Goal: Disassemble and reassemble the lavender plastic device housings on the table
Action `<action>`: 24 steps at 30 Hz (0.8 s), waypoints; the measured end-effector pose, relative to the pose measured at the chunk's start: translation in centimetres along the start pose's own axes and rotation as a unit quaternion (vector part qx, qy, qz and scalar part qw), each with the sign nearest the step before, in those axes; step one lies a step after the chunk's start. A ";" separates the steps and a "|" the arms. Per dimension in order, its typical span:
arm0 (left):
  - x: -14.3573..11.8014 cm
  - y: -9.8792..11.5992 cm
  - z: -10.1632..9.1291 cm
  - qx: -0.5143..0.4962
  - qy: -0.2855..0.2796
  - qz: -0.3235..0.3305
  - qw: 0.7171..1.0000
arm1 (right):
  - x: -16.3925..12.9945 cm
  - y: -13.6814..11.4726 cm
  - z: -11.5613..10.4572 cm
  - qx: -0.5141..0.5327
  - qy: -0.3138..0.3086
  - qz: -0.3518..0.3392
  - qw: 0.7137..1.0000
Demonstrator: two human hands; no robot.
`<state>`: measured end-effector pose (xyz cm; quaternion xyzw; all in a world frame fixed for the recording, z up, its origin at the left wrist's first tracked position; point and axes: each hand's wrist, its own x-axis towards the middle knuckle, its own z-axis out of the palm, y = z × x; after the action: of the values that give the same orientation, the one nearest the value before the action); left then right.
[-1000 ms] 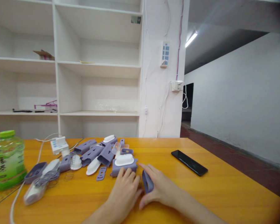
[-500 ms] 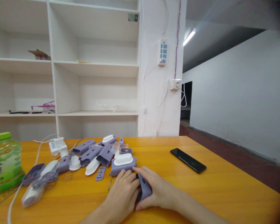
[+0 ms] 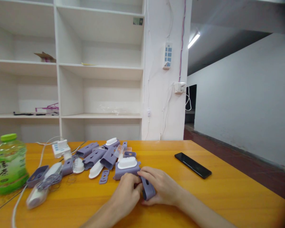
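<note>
Head view: both hands' fingers (image 3: 142, 173) pinch the purple casing (image 3: 147, 189), which could slip onto the surface (image 3: 228, 196).

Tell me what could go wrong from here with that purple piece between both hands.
The left hand and right hand pinch the purple piece right beside the crowded pile of purple and white parts; a slip could scatter them. The white cable trails off the table edge and could snag. The green bottle could tip.
</note>
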<state>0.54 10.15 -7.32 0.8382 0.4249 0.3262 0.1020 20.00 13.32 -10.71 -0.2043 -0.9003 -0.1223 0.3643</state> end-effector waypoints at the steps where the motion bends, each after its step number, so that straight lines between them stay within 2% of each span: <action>1: 0.1 0.0 -0.1 -0.018 -0.007 -0.008 1.000 | 0.0 0.0 0.0 -0.016 -0.001 -0.007 1.000; 5: -0.1 0.1 -0.6 -0.096 -0.038 -0.056 0.993 | 0.0 -0.5 -0.5 -0.074 -0.014 -0.036 0.996; 10: 0.0 -0.2 -0.6 -0.214 -0.088 -0.124 0.965 | 0.0 -0.9 -1.2 -0.092 -0.046 -0.028 0.994; 13: 0.4 -0.6 -0.6 -0.238 -0.117 -0.140 0.954 | -0.1 -1.0 -1.6 -0.100 -0.049 -0.048 0.993; 17: 0.6 -0.4 -0.9 -0.231 -0.132 -0.147 0.953 | -0.1 -1.0 -1.7 -0.099 -0.048 -0.085 0.990; 19: 0.3 0.0 -1.1 -0.196 -0.107 -0.111 0.969 | 0.0 -1.2 -1.5 -0.074 -0.029 -0.061 0.995; 22: -0.4 0.8 -1.4 -0.050 -0.031 0.038 0.998 | 0.0 -1.1 -1.3 0.022 0.023 0.003 0.999; 24: -0.8 1.1 -1.8 0.055 0.012 0.123 0.991 | -0.4 -0.7 -1.8 0.081 0.053 0.049 0.994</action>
<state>-0.22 8.66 -5.76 0.8843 0.3373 0.3228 0.0100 21.05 11.92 -9.75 -0.2115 -0.8758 -0.0415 0.4320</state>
